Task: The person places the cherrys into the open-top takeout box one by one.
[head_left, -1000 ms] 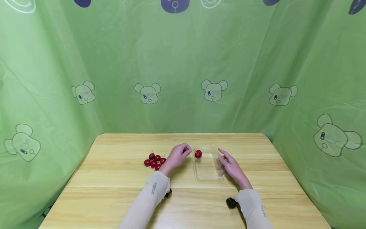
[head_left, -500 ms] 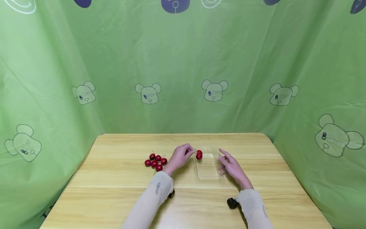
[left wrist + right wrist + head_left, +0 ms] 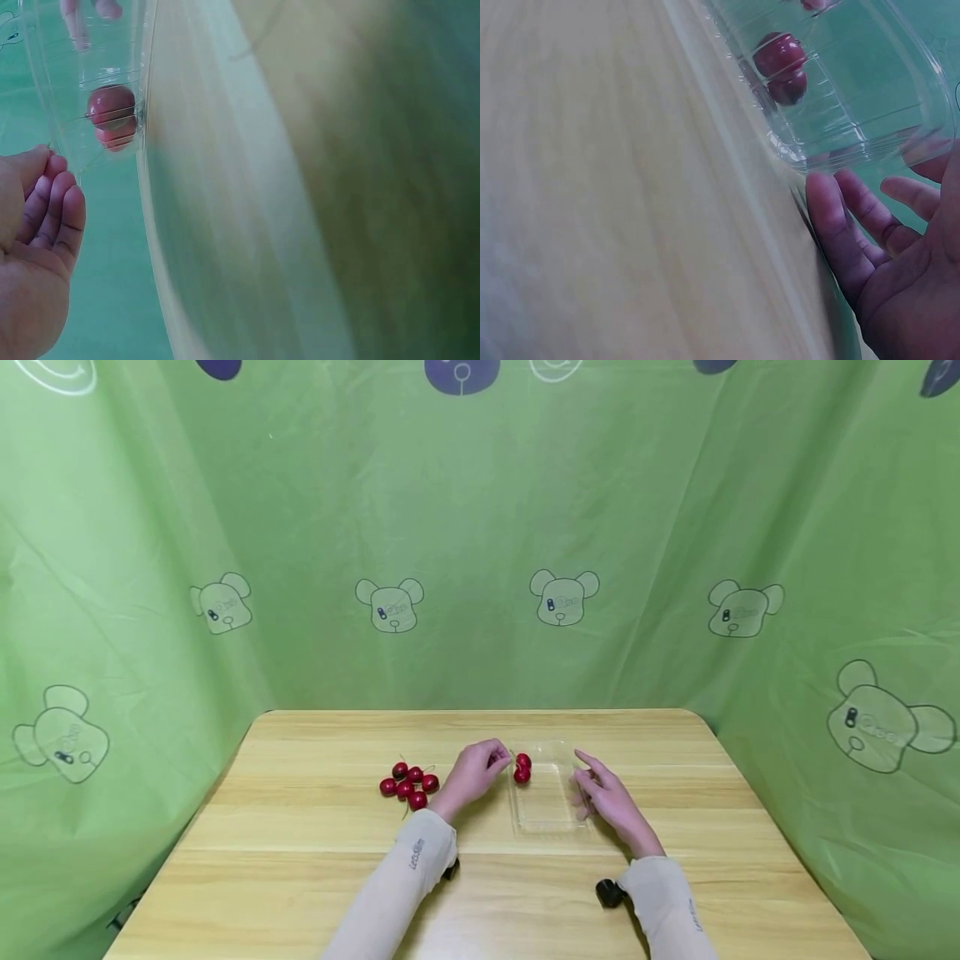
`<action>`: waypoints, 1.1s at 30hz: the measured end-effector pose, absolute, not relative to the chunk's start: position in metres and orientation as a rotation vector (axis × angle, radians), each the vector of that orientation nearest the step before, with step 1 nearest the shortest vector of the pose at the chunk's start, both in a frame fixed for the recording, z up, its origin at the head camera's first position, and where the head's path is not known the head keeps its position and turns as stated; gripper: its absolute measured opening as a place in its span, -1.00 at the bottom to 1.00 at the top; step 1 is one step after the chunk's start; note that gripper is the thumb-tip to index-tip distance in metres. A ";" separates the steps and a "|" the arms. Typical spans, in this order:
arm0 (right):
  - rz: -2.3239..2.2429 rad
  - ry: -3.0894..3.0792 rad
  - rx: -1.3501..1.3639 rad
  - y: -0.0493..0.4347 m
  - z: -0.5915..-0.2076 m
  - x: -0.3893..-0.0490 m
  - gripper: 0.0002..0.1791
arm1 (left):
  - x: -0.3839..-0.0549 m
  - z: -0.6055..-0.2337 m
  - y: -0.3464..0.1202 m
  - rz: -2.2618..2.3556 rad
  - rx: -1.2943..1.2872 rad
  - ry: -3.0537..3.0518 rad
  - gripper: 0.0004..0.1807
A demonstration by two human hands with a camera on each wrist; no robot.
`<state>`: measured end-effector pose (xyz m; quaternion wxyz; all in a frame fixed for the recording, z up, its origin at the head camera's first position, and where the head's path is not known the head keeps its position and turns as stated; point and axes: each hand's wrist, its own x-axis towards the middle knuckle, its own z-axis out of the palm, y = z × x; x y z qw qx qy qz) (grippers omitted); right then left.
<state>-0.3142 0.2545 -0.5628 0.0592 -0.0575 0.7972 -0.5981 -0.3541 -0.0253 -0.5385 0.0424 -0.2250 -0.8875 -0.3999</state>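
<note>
- Red and glossy, two cherries [image 3: 522, 773] sit side by side, touching, against the left part of the clear plastic container [image 3: 549, 802], towards its far end.
- What has changed: a second ago they overlapped so much from above that I could make out little more than one round shape; now both show, one nearer to me than the other.
- My left hand [image 3: 474, 774] has edged a little to the right over that time, its fingertips now at the container's left edge.
- Thumb and fingertips on that side are pressed together, pinching what looks like a stem [image 3: 513, 753]; the tip itself is too small to be sure of.
- My right hand [image 3: 612, 797] has hardly moved: fingers loosely spread just beside the container's right wall. I cannot tell whether they touch it.
- For the work, I judge that the second fruit has come down to rest beside the first, with only its stem to be let go.
- Six loose cherries [image 3: 406, 789] lie bunched on the wooden table [image 3: 300, 860], left of my left hand, so most of the fruit is outside the container.
</note>
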 end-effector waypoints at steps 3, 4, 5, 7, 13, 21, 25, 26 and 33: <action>-1.804 2.418 -0.172 0.255 -0.563 -0.315 -0.34 | -0.354 -0.538 -0.026 -1.206 -0.694 -2.712 -0.90; -1.802 2.420 -0.172 0.255 -0.563 -0.315 -0.34 | -0.354 -0.538 -0.026 -1.198 -0.697 -2.710 -0.90; -1.802 2.421 -0.170 0.255 -0.563 -0.315 -0.33 | -0.354 -0.538 -0.026 -1.196 -0.701 -2.709 -0.90; -1.793 2.426 -0.174 0.255 -0.562 -0.315 -0.33 | -0.355 -0.538 -0.026 -1.194 -0.698 -2.712 -0.90; -1.788 2.426 -0.183 0.253 -0.559 -0.314 -0.32 | -0.355 -0.537 -0.027 -1.204 -0.690 -2.714 -0.89; -1.782 2.441 -0.175 0.254 -0.561 -0.315 -0.33 | -0.355 -0.538 -0.028 -1.224 -0.676 -2.703 -0.91; -1.782 2.439 -0.170 0.255 -0.564 -0.317 -0.33 | -0.355 -0.538 -0.031 -1.235 -0.661 -2.709 -0.90; -1.789 2.434 -0.162 0.255 -0.565 -0.317 -0.34 | -0.354 -0.538 -0.032 -1.234 -0.658 -2.710 -0.90; -1.794 2.429 -0.173 0.256 -0.566 -0.317 -0.32 | -0.354 -0.531 -0.048 -1.251 -0.635 -2.696 -0.88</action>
